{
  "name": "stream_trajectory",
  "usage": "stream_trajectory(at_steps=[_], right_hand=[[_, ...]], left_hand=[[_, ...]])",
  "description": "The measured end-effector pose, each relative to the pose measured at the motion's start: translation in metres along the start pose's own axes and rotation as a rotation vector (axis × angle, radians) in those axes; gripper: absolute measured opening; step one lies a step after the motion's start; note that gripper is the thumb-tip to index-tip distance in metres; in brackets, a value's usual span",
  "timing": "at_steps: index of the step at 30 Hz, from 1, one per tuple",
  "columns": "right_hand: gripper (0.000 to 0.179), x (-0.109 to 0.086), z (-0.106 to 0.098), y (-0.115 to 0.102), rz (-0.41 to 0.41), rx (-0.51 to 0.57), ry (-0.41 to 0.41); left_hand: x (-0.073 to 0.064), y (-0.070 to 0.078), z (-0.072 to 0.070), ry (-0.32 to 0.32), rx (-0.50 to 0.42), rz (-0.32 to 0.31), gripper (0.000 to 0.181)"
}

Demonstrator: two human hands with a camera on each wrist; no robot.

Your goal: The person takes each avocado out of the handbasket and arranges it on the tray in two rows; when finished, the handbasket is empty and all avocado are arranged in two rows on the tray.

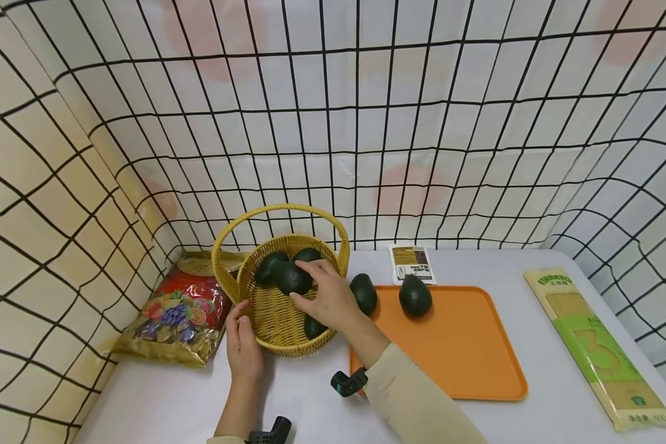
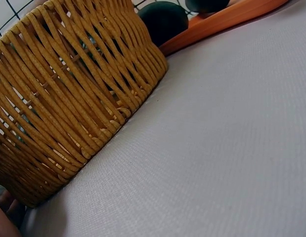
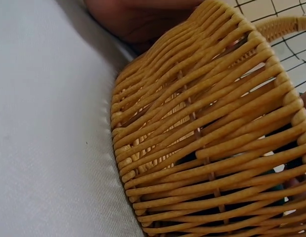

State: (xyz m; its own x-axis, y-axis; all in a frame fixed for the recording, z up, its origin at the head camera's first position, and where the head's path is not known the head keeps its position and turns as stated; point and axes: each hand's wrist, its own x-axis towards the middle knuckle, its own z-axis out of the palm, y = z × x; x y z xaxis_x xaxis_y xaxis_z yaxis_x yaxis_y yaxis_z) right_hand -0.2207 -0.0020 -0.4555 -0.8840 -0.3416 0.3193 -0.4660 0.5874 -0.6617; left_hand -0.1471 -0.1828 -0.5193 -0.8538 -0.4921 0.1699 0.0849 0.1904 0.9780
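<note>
A yellow wicker basket (image 1: 274, 317) with a tall hoop handle stands left of centre. Over its inside, my right hand (image 1: 333, 299) pinches a dark green avocado (image 1: 291, 281) between thumb and fingers. Behind that one lie two more avocados, one at the left (image 1: 269, 269) and one at the back (image 1: 306, 253). Another avocado (image 1: 314, 327) sits low at the right, partly covered by my right hand. My left hand (image 1: 244, 345) touches the basket's left side with extended fingers. The left wrist view shows the basket's woven wall (image 2: 78, 84); in the right wrist view, fingers (image 3: 138, 17) lie against it.
An orange tray (image 1: 449, 364) lies to the right, with an avocado (image 1: 415, 296) on it and another (image 1: 363, 293) at its left edge. Behind it is a small white packet (image 1: 413, 264). A red-gold bag (image 1: 177, 314) lies left, a noodle pack (image 1: 599, 351) far right. Black netting (image 1: 357, 123) surrounds the table.
</note>
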Motion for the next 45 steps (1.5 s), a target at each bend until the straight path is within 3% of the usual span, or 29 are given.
stream_trajectory(at_steps=[9, 16, 23, 29, 41, 45], right_hand=[[0.063, -0.020, -0.015, -0.008, -0.013, 0.212, 0.096], [0.064, -0.045, -0.032, -0.012, 0.063, 0.327, 0.149], [0.064, -0.070, -0.057, -0.010, 0.177, 0.442, 0.146], [0.067, -0.081, -0.079, -0.002, 0.174, 0.409, 0.208], [0.073, -0.098, -0.113, 0.033, 0.321, 0.372, 0.294], [0.073, -0.106, -0.127, 0.048, 0.383, 0.296, 0.336]], left_hand=[[0.000, -0.001, 0.001, 0.003, -0.030, 0.021, 0.037], [0.000, 0.000, 0.000, 0.008, -0.016, 0.006, 0.037], [-0.001, 0.000, 0.001, 0.008, -0.014, 0.022, 0.037], [-0.001, 0.001, 0.000, 0.001, -0.009, 0.024, 0.037], [0.000, 0.000, -0.001, -0.003, -0.013, 0.000, 0.039], [-0.001, 0.001, -0.001, -0.012, -0.026, 0.013, 0.039]])
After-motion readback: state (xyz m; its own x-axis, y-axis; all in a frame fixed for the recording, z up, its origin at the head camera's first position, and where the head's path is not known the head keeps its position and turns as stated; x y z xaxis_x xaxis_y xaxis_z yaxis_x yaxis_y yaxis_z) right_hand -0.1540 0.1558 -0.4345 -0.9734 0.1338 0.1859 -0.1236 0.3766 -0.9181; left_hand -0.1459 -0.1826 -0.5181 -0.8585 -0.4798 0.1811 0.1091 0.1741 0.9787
